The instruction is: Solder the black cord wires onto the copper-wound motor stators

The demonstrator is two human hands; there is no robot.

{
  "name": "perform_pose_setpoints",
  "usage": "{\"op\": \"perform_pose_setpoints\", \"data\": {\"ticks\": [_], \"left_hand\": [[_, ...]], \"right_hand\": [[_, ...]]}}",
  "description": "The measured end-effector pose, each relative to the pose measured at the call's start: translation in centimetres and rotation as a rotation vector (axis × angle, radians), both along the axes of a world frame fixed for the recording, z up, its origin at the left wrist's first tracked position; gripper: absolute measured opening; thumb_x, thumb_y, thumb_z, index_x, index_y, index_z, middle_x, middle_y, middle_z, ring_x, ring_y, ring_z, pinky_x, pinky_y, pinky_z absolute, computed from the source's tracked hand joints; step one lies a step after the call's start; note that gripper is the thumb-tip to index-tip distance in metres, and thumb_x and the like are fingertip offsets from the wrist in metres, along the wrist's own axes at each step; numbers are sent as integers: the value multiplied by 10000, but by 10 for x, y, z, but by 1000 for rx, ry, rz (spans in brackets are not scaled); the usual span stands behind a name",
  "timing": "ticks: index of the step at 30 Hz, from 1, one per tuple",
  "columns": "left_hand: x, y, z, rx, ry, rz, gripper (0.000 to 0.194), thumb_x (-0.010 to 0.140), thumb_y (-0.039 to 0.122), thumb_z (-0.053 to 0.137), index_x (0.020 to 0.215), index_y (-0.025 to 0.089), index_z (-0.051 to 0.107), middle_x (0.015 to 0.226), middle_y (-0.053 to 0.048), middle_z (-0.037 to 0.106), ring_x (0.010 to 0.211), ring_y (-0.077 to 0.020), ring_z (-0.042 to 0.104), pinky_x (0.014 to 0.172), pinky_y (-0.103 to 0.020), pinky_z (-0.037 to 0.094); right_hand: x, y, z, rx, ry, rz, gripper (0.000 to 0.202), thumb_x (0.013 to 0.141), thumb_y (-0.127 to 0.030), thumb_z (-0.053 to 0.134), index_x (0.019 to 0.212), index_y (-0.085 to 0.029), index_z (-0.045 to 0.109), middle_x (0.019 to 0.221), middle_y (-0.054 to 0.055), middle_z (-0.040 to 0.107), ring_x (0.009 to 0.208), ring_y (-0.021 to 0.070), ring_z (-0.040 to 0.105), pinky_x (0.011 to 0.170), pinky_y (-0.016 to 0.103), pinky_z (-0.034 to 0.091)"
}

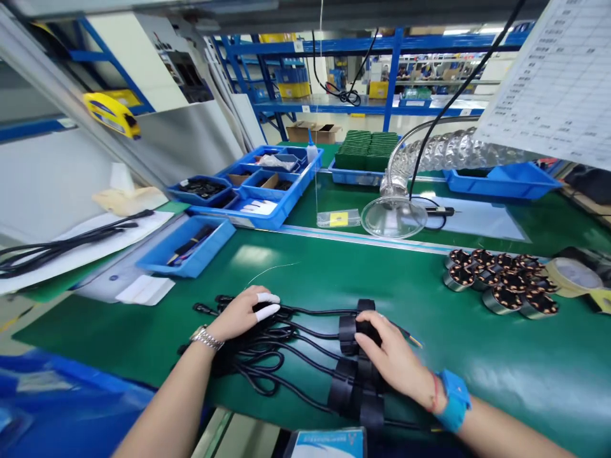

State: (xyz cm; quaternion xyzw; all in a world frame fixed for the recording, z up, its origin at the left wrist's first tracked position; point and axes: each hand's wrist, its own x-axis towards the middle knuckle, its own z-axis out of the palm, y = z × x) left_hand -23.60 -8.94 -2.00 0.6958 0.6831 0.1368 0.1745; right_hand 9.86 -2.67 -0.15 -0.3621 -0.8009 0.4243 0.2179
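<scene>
Black cables [286, 356] lie bundled on the green surface [477, 356], long axis left to right; left hand [238, 315] presses flat on the loops, right hand [391, 359] curls over the black sleeves [356, 388], neither grip visibly clamped.

My left hand [238, 315] wears 2 smooth white rubbery finger cots and a shiny metal link watch [206, 338]; it rests on matt black rubber-sheathed cables [272, 356]. My right hand [394, 359], with a blue plastic-looking wristband [453, 399], lies on dull black bands [356, 375] that look like cloth or plastic wrap. Under them the green mat [477, 356] is smooth, with a soft sheen. The blue trays [188, 257] are smooth moulded plastic. The motor parts [501, 283] show bright metal rims and coppery windings. The funnel [394, 216] is clear glossy plastic on a crinkled foil hose [453, 149].
</scene>
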Motion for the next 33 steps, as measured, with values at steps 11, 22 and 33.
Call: {"op": "perform_pose_setpoints", "data": {"ticks": [11, 22, 33], "left_hand": [[-5, 77, 33, 111, 16, 281, 454, 660, 372, 609, 1066, 169, 604, 987, -91, 653, 854, -245, 596, 805, -334, 429], [96, 134, 128, 366, -378, 188, 338, 838, 362, 388, 920, 100, 585, 787, -71, 643, 559, -96, 573, 552, -219, 471], [199, 85, 196, 253, -1346, -64, 145, 831, 260, 472, 870, 152, 559, 761, 0, 623, 615, -85, 612, 571, -210, 506]], "right_hand": [[14, -5, 13, 76, -55, 74, 364, 841, -384, 441, 1175, -256, 511, 1182, 39, 553, 1099, 191, 497, 969, 381, 388], [41, 33, 45, 254, 51, -88, 417, 827, -376, 465, 1206, -201, 460, 1244, 84, 486, 1152, 207, 449, 964, 393, 398], [50, 54, 128, -8, 513, 28, 281, 836, -370, 464, 970, -162, 595, 617, -24, 543, 443, 48, 459, 424, 177, 388]]}}
